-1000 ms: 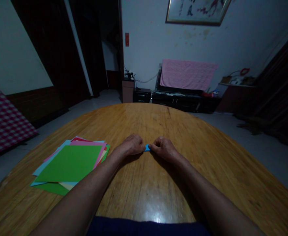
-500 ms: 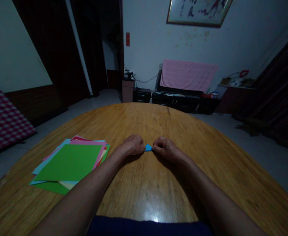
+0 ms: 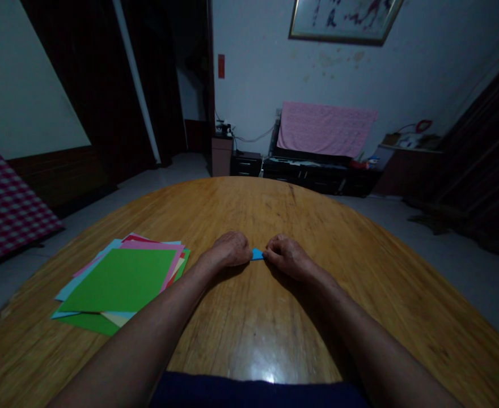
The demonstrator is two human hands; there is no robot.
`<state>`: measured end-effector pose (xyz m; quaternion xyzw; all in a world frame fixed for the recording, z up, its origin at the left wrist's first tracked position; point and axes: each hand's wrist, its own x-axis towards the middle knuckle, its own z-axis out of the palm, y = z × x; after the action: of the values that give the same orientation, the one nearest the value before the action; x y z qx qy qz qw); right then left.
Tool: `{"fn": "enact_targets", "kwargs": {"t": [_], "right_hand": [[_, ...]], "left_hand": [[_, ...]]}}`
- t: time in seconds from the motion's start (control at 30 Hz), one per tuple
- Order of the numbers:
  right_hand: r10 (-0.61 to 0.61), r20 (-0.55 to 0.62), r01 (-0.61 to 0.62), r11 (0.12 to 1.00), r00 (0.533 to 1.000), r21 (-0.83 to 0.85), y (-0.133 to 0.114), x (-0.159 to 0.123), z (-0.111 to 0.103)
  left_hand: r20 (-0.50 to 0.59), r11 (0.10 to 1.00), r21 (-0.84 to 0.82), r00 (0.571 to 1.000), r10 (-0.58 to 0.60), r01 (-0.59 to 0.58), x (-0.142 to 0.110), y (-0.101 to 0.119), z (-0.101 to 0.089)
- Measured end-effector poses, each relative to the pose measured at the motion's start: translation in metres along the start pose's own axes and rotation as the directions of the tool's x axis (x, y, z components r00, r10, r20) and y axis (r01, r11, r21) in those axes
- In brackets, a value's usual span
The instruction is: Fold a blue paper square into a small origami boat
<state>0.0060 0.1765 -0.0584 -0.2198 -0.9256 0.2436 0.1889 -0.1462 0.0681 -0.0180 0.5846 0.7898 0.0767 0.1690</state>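
Note:
A small piece of blue folded paper (image 3: 257,254) lies at the middle of the wooden table, showing as a low triangle between my hands. My left hand (image 3: 233,249) is closed at its left end, fingers curled down and partly hidden. At the right end my right hand (image 3: 287,255) pinches the paper between thumb and forefinger. Both hands rest low on the tabletop, and the ends of the paper are hidden under the fingers.
A loose stack of coloured paper sheets (image 3: 117,280), bright green on top, lies left of my left forearm. The round wooden table (image 3: 249,209) spreads out ahead. Beyond it stand a low black cabinet (image 3: 309,177) and a screen under a pink cloth (image 3: 324,129).

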Motion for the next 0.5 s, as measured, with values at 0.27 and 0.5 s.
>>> {"fn": "enact_targets", "kwargs": {"t": [0.27,0.5], "right_hand": [[-0.002,-0.023,0.000,0.997,1.000,-0.071,0.0023,0.0008,0.0041],[0.023,-0.024,-0.026,0.990,0.999,-0.137,-0.0023,0.0016,0.0049]], "left_hand": [[0.004,0.999,0.026,1.000,-0.019,0.019,-0.0009,0.0037,-0.0032],[0.006,0.999,0.030,0.999,-0.039,0.039,-0.0056,0.0067,-0.0071]]}}
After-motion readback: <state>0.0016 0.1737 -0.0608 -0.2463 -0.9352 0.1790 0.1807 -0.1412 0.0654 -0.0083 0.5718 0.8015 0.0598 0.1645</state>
